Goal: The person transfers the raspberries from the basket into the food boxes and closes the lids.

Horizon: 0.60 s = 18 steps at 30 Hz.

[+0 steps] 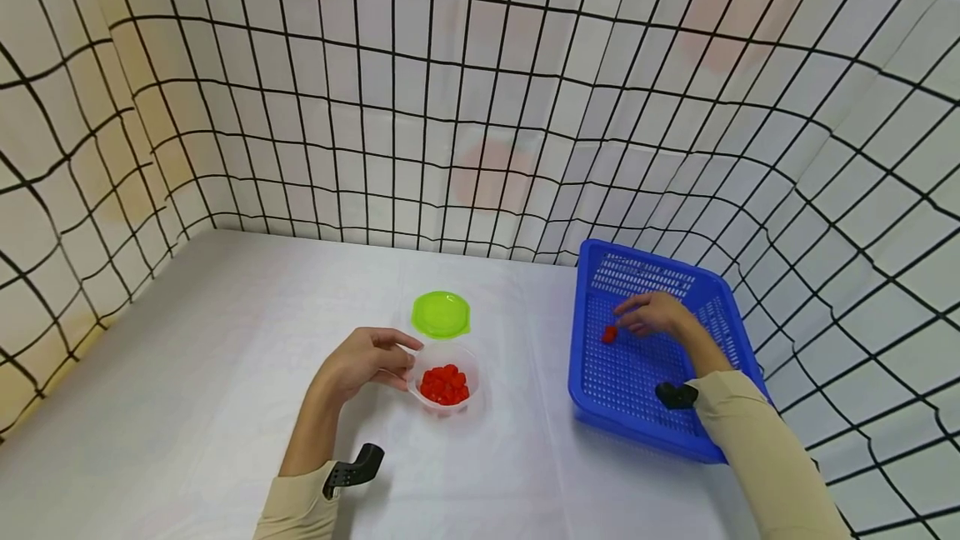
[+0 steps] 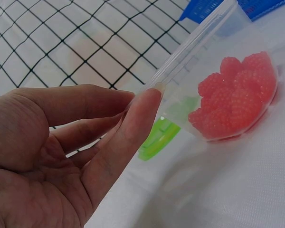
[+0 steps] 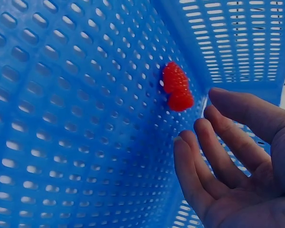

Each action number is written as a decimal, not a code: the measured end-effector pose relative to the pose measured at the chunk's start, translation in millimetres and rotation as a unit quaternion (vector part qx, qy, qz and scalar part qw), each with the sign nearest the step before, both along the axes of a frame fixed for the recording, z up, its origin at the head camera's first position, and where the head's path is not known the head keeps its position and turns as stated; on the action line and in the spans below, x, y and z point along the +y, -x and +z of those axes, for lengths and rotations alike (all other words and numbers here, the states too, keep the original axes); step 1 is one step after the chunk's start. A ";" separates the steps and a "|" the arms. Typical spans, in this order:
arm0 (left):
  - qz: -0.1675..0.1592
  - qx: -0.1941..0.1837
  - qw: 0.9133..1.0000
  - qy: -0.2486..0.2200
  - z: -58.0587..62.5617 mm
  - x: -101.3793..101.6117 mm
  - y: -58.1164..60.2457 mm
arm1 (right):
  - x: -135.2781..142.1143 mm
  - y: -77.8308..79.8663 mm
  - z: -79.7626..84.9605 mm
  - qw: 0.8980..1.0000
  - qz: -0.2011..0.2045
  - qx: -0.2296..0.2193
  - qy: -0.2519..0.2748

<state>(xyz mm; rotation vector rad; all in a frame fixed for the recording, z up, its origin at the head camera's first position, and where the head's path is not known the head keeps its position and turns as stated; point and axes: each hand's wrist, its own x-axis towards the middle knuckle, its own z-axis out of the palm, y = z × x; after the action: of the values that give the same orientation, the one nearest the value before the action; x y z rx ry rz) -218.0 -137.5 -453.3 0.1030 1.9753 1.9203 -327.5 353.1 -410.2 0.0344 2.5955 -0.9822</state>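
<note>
My left hand (image 1: 369, 363) pinches the rim of a clear plastic bowl (image 1: 476, 357) between thumb and fingers. Several red raspberries (image 2: 237, 95) lie heaped in the bottom of that bowl. Over on the right, my right hand (image 1: 654, 313) reaches inside a blue perforated basket (image 1: 637, 432), its fingers loosely bent with nothing between them. Close by its fingertips, two red raspberries (image 3: 176, 88) rest together on the basket floor, apart from the hand in the right wrist view.
A bright green lid (image 1: 441, 314) lies on the white tabletop (image 1: 247, 315) just behind the bowl. Black wire mesh (image 1: 450, 107) backed by white cloth walls the table at the back and both sides.
</note>
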 end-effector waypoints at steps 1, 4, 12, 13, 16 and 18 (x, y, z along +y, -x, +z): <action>-0.001 0.001 1.000 0.000 0.1 0.0 0.1 | 0.7 -0.1 -0.5 1.000 0.001 -0.003 -0.001; -0.001 -0.002 1.000 -0.002 -0.1 0.1 0.3 | 2.0 -0.8 -2.4 1.000 0.000 -0.008 -0.002; 0.004 -0.003 1.000 0.004 -2.0 0.1 1.0 | 1.0 -0.4 -7.3 1.000 -0.008 -0.009 -0.013; 0.005 -0.005 1.000 0.005 -2.2 0.0 1.0 | 1.0 -0.5 -7.5 1.000 -0.006 -0.006 -0.016; 0.003 -0.003 1.000 0.008 -2.7 -0.4 0.7 | 0.1 -1.4 -7.7 1.000 -0.010 -0.002 -0.020; 0.004 -0.002 1.000 0.008 -2.9 -0.8 0.6 | -0.1 -2.2 -8.0 1.000 -0.011 -0.004 -0.021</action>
<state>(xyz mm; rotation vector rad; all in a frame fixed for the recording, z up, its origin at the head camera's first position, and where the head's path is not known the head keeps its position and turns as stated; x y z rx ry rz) -218.6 -138.3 -456.2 0.0870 1.9893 1.9080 -325.3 352.9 -418.2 0.0786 2.6148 -0.9335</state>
